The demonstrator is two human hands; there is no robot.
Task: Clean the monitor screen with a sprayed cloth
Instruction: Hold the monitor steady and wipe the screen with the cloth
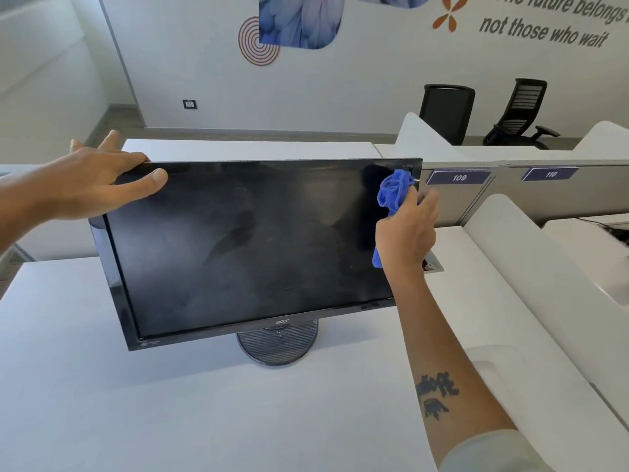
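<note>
We find the monitor [252, 247] standing at the centre of the white table [102, 386], its glossy black screen tilted and mostly hazed with pale smears, which we take to mean the wiping has barely begun. Only a darker, cleaner patch shows at two o'clock on the glass, and there the blue cloth [393, 195] is pressed against it, soft and bunched into folds. Our right hand [405, 238] has its grip wrapped around that cloth. At ten o'clock our left hand [98, 180] steadies the top corner of the thin, shiny plastic bezel, fingers draped over the edge and thumb flat on the glass. Below, a round ribbed base [277, 345] sits on the matte table. The centre, left side and lower band look left to do.
</note>
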